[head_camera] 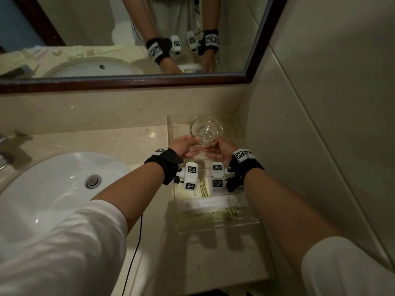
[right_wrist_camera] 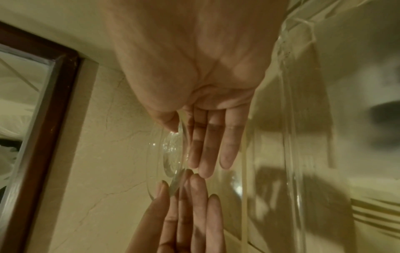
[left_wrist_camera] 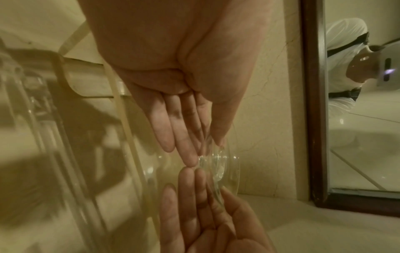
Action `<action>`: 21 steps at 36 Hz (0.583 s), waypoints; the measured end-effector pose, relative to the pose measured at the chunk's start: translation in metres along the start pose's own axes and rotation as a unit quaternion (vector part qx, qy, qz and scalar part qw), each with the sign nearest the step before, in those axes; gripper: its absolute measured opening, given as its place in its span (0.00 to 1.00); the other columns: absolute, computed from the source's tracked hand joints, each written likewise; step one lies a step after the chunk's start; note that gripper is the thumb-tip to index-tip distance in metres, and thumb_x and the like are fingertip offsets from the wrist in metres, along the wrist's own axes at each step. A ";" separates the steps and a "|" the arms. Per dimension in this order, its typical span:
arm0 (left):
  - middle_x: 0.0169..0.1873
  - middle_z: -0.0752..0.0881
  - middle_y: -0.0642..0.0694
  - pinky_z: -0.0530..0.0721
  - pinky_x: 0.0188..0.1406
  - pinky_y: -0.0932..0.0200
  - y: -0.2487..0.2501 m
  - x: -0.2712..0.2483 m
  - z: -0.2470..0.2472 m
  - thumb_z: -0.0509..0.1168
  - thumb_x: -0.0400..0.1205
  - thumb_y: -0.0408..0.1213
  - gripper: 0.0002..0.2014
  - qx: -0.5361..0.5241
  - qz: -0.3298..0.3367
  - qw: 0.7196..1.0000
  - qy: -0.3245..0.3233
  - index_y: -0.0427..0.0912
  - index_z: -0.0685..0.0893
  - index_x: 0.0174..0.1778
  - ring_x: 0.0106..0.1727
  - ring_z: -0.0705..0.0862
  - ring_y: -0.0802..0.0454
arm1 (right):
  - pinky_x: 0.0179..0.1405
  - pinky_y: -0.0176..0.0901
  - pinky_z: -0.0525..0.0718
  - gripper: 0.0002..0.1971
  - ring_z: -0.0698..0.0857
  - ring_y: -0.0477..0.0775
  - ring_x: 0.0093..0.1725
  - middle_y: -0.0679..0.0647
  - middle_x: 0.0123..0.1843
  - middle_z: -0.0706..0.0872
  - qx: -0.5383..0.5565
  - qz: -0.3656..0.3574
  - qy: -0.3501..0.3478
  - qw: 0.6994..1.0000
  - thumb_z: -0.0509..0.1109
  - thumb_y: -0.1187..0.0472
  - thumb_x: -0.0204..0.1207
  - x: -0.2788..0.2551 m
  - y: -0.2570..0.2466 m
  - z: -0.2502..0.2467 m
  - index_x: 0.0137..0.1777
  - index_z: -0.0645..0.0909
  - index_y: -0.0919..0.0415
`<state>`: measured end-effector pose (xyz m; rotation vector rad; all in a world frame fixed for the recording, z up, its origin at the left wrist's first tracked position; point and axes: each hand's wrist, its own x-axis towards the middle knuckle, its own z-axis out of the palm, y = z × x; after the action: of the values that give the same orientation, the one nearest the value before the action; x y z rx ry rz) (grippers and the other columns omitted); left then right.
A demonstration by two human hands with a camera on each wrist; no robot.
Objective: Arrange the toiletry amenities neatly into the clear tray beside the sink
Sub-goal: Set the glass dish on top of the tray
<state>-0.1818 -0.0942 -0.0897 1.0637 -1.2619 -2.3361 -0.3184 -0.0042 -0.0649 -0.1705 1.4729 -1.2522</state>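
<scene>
A clear glass dish [head_camera: 206,130] hangs over the far end of the clear tray [head_camera: 173,135] beside the sink. Both hands hold it. My left hand [head_camera: 189,147] pinches its left side, thumb on the rim and straight fingers under the base. On the other side my right hand [head_camera: 213,148] pinches it the same way. In the left wrist view the dish [left_wrist_camera: 226,171] shows edge-on by the left hand [left_wrist_camera: 205,152]. The right wrist view shows the dish [right_wrist_camera: 171,154] at the right hand [right_wrist_camera: 188,152]. Flat toiletry packets [head_camera: 215,202] lie in the tray's near end.
A white sink [head_camera: 53,199] with a metal drain [head_camera: 93,181] lies to the left, a faucet [head_camera: 4,150] at the frame edge. The framed mirror [head_camera: 128,83] runs along the back and a tiled wall [head_camera: 320,124] closes the right. A black cable [head_camera: 136,242] hangs from my left wrist.
</scene>
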 end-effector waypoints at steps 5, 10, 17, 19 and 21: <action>0.37 0.87 0.42 0.81 0.28 0.64 0.000 0.002 0.001 0.65 0.82 0.33 0.08 -0.015 -0.011 0.998 0.056 0.35 0.77 0.55 0.31 0.90 0.53 | 0.30 0.38 0.88 0.09 0.88 0.51 0.30 0.61 0.38 0.87 -0.008 -0.001 0.011 1.000 0.62 0.63 0.80 0.002 0.001 0.000 0.45 0.81 0.68; 0.41 0.85 0.39 0.84 0.32 0.64 0.001 0.000 0.002 0.66 0.82 0.35 0.10 -0.010 -0.016 0.999 0.051 0.34 0.79 0.56 0.36 0.90 0.52 | 0.29 0.38 0.89 0.08 0.88 0.51 0.30 0.61 0.38 0.87 -0.011 -0.004 0.013 1.000 0.62 0.64 0.80 0.000 0.001 0.000 0.45 0.81 0.67; 0.20 0.82 0.48 0.73 0.35 0.60 0.003 -0.008 0.004 0.63 0.84 0.35 0.06 0.011 -0.008 0.999 0.033 0.36 0.81 0.44 0.23 0.79 0.57 | 0.30 0.39 0.88 0.09 0.89 0.52 0.33 0.60 0.36 0.89 -0.031 -0.004 0.014 0.999 0.62 0.61 0.80 -0.003 0.001 0.000 0.46 0.81 0.66; 0.21 0.83 0.48 0.74 0.34 0.60 0.005 -0.011 0.006 0.63 0.84 0.34 0.06 0.016 -0.007 0.999 0.034 0.36 0.81 0.44 0.24 0.77 0.56 | 0.30 0.39 0.88 0.09 0.89 0.53 0.34 0.60 0.37 0.88 -0.029 -0.006 0.014 0.999 0.62 0.62 0.81 -0.004 0.000 0.000 0.46 0.81 0.66; 0.22 0.82 0.46 0.74 0.27 0.64 0.006 -0.014 0.008 0.62 0.85 0.34 0.07 0.016 -0.007 0.999 0.029 0.35 0.81 0.45 0.21 0.77 0.57 | 0.30 0.39 0.88 0.08 0.88 0.53 0.34 0.60 0.38 0.87 -0.025 -0.003 0.013 1.000 0.62 0.62 0.80 -0.007 0.000 0.000 0.47 0.80 0.66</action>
<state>-0.1784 -0.0851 -0.0748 1.1454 -1.2794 -2.2846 -0.3159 0.0003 -0.0605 -0.1938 1.5275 -1.2276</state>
